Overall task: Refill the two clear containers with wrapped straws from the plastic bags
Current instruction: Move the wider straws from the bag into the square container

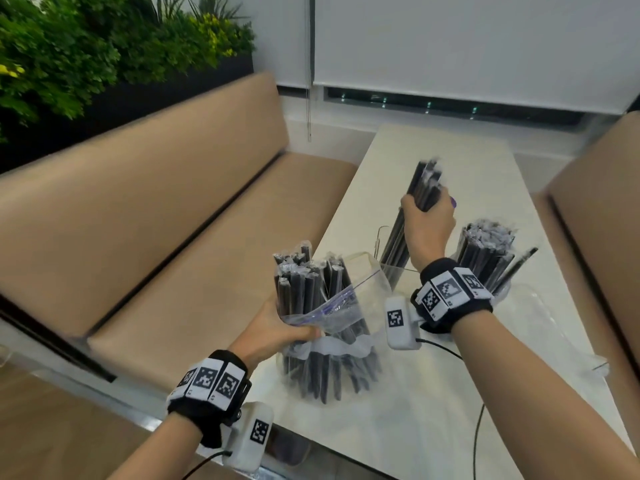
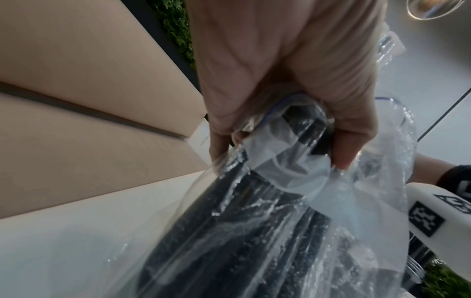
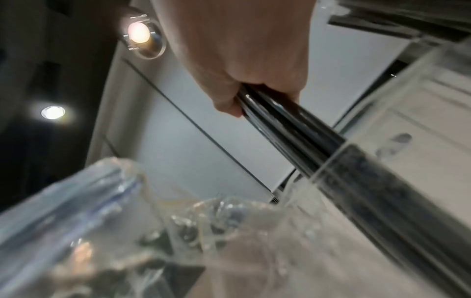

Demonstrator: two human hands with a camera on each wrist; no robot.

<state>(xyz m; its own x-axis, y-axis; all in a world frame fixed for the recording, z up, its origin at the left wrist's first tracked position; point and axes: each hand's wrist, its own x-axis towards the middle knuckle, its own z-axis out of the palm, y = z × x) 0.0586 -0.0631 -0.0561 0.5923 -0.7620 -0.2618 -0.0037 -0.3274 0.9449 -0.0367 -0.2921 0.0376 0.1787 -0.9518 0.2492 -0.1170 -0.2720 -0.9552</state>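
- A tan cushioned bench runs along the left side of the white table, with green plants above its backrest.
- The left hand is wrapped round the middle of a clear plastic bag full of black wrapped straws. The bag stands upright with its base on the table near its left edge, and the straw tops fan out above the fingers.
- From the left wrist view, the thumb and fingers pinch the crumpled plastic bag against the dark straws inside.
- Just right of the bag stands a clear container, with straw ends resting inside it.
- The right hand is closed round a small bundle of straws, which runs slantwise through the fist: top ends stick up beyond the fingers, lower ends go down into the clear container.
- In the right wrist view, the bundle passes over the container's rim.
- Further right, behind the right wrist, a second container stands packed with straws, near a second tan bench.
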